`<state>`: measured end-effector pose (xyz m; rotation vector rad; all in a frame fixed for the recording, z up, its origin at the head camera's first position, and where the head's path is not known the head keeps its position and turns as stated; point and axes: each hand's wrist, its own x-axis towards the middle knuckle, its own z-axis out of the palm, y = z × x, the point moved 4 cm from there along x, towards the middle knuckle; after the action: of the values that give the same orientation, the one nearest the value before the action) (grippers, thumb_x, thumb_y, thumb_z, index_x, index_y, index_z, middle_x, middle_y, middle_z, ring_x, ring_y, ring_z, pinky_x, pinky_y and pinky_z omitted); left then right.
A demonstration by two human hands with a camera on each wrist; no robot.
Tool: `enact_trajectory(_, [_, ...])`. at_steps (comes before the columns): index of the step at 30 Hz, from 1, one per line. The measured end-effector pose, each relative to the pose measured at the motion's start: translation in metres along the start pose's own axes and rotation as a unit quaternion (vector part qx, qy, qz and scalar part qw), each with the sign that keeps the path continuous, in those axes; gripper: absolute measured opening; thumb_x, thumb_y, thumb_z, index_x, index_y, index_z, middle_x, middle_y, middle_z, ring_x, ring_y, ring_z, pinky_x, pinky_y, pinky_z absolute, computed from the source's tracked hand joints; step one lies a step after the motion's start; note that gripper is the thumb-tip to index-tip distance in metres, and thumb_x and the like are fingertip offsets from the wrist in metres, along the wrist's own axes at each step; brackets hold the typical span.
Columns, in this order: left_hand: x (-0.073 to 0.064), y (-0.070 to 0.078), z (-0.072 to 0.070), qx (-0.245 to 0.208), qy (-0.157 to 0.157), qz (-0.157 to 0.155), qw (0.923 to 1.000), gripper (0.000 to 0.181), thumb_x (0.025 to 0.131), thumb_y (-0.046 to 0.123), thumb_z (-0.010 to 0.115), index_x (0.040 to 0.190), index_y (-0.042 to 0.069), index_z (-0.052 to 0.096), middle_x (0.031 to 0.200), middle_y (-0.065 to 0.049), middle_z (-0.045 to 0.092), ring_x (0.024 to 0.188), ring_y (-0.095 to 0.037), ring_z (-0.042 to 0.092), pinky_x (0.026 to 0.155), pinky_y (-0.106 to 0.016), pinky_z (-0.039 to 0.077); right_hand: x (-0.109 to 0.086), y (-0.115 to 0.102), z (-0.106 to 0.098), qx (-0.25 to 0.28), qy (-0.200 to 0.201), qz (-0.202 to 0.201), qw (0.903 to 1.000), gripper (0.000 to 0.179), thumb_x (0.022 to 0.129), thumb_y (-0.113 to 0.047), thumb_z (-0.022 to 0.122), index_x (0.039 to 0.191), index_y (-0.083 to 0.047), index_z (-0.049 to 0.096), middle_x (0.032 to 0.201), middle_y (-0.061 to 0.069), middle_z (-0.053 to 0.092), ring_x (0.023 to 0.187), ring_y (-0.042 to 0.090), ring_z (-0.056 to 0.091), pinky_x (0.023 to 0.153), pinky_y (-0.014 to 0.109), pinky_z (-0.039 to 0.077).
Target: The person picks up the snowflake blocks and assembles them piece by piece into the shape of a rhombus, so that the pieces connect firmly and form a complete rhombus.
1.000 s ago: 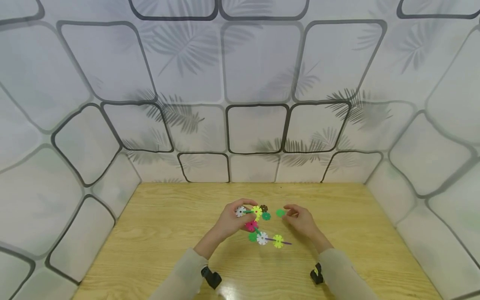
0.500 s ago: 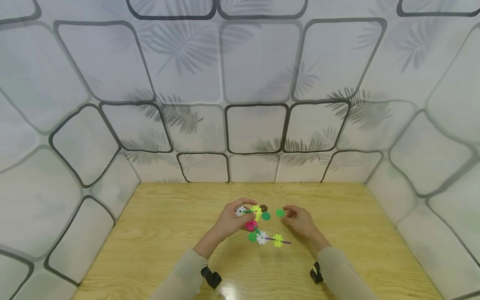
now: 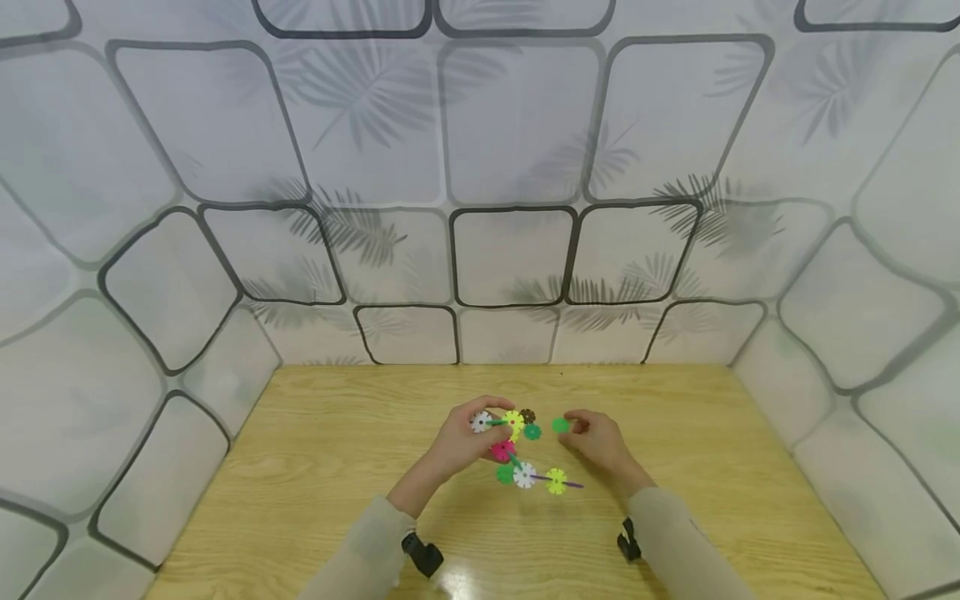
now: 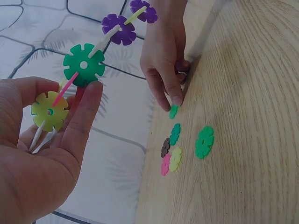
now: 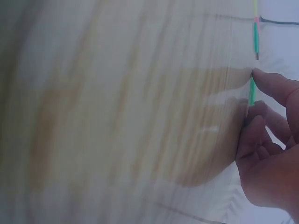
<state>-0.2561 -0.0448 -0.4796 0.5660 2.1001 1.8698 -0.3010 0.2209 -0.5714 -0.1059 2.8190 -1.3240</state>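
In the head view my left hand (image 3: pixel 467 437) grips a chain of interlocked plastic snowflake discs (image 3: pixel 525 476), raised off the table. Its white, yellow, pink, green and purple discs sit at varied angles; some show edge-on. In the left wrist view the fingers and thumb lie around a yellow disc (image 4: pixel 50 112) of the chain, below a green one (image 4: pixel 84 64). My palm hides part of it. My right hand (image 3: pixel 600 442) rests at the table with thumb and finger at opposite edges of a loose bright green snowflake disc (image 3: pixel 561 425), which lies flat.
Loose discs lie beyond the chain: a brown one (image 4: pixel 166 147), a teal one (image 4: pixel 175 134), a pink one (image 4: pixel 165 164) and a yellow one (image 4: pixel 175 159). Another green disc (image 4: pixel 204 142) lies apart from them. Patterned cloth walls (image 3: pixel 513 258) enclose the wooden table (image 3: pixel 337 433).
My right hand and forearm have shifted slightly left, closer around the loose green disc. The left hand and its chain have stayed almost still.
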Motion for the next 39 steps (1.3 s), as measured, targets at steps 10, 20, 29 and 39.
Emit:
enact_trajectory(10, [-0.001, -0.001, -0.002, -0.001, 0.003, -0.002, 1.0000, 0.037, 0.102, 0.012, 0.068, 0.138, 0.009, 0.065, 0.131, -0.021, 0.056, 0.077, -0.015, 0.074, 0.081, -0.064, 0.063, 0.001, -0.003, 0.002, -0.030, 0.005, 0.004, 0.9995, 0.032, 0.091, -0.020, 0.081, 0.118, -0.003, 0.075, 0.090, 0.004, 0.066, 0.081, 0.017, 0.056, 0.073, 0.032, 0.049])
enact_trajectory(20, [-0.001, -0.001, -0.001, -0.002, 0.000, -0.003, 1.0000, 0.037, 0.102, 0.011, 0.068, 0.139, 0.009, 0.065, 0.128, -0.023, 0.058, 0.080, -0.014, 0.074, 0.078, -0.055, 0.066, 0.001, -0.002, 0.003, -0.029, 0.015, 0.011, 0.9994, 0.029, 0.089, -0.020, 0.081, 0.113, -0.007, 0.072, 0.103, 0.008, 0.070, 0.094, 0.022, 0.064, 0.082, 0.039, 0.054])
enact_trajectory(29, [-0.001, -0.001, -0.003, -0.006, -0.003, -0.001, 1.0000, 0.038, 0.102, 0.011, 0.068, 0.139, 0.008, 0.064, 0.129, -0.024, 0.059, 0.081, -0.015, 0.075, 0.076, -0.050, 0.067, -0.008, -0.016, -0.002, 0.006, 0.011, -0.013, 0.9998, 0.021, 0.091, -0.008, 0.074, 0.110, -0.001, 0.070, 0.099, 0.012, 0.071, 0.091, 0.023, 0.066, 0.078, 0.033, 0.055])
enact_trajectory(39, [0.000, -0.002, -0.004, -0.013, -0.002, -0.001, 0.9999, 0.038, 0.102, 0.011, 0.069, 0.139, 0.008, 0.064, 0.119, -0.020, 0.062, 0.080, -0.015, 0.074, 0.081, -0.065, 0.062, -0.017, -0.041, -0.008, 0.047, -0.001, -0.058, 0.9972, 0.013, 0.099, -0.010, 0.070, 0.108, 0.000, 0.073, 0.099, 0.011, 0.072, 0.071, 0.013, 0.062, 0.058, 0.023, 0.052])
